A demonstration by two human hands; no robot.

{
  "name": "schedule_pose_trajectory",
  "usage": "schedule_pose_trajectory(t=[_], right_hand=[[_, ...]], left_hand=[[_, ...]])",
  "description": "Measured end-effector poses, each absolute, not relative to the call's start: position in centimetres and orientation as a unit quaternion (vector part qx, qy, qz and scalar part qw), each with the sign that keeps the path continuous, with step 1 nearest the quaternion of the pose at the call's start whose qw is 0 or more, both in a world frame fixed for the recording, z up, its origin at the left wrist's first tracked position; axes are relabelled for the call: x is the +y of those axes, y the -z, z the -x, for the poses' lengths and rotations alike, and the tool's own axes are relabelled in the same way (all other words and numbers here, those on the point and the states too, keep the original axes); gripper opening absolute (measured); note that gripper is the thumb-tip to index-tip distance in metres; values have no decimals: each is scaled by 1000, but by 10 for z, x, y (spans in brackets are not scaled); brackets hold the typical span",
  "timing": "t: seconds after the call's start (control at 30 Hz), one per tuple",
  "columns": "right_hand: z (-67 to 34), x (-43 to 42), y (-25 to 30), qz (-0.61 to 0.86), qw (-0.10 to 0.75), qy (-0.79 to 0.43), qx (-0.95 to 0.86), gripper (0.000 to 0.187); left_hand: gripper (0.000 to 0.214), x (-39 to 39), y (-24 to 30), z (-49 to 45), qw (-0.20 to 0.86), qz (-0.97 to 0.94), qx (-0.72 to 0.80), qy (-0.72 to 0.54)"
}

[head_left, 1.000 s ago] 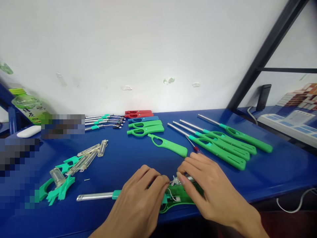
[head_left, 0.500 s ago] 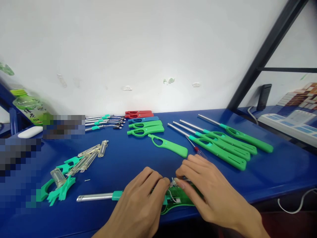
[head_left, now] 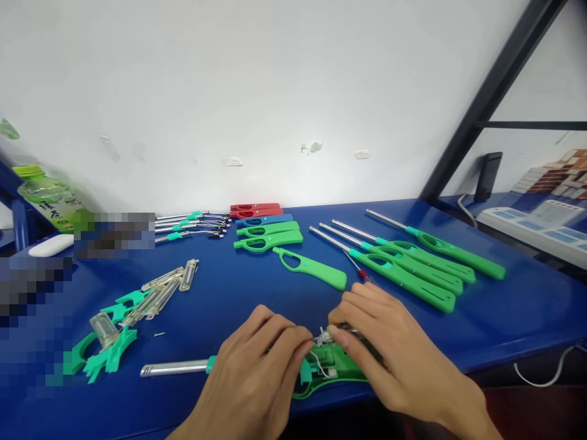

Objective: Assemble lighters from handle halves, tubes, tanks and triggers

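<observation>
Lying beneath fingers [head_left: 291, 340], green casing [head_left: 342, 365]

Lighter shell [head_left: 346, 368] at near edge of table [head_left: 220, 287]: smooth plastic. Tube [head_left: 178, 367]: shiny metal. Red handles [head_left: 270, 212] by back edge: matt plastic. Tanks [head_left: 164, 296]: clear, glossy plastic.

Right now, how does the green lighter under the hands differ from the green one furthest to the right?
The lighter under the left hand and right hand lies open, inner parts showing; the rightmost lighter shows only its outside. The first's rod points left in the picture; the rightmost lighter's points toward the wall. The hands hide part of the first; the rightmost lighter lies uncovered. Both have silvery rods, teal collars and green handles.
</observation>
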State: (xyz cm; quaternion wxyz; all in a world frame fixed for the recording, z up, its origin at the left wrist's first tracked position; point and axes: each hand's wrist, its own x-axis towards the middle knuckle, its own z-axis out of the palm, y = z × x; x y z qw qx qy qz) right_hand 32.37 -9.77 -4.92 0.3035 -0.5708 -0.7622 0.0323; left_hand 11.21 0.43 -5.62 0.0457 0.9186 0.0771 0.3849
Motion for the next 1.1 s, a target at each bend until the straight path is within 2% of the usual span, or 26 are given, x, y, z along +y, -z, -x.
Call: schedule_pose_trajectory(t=[0.5,1.1], right_hand=[[-321,-95,45,569,260,-46,-779,20],[-321,-94,44,566,262,-65,-779,23]], left_hand=[[19,2,58,-113,57,-914,92,-391],[17,1,58,-111,44,-917,85,-387]])
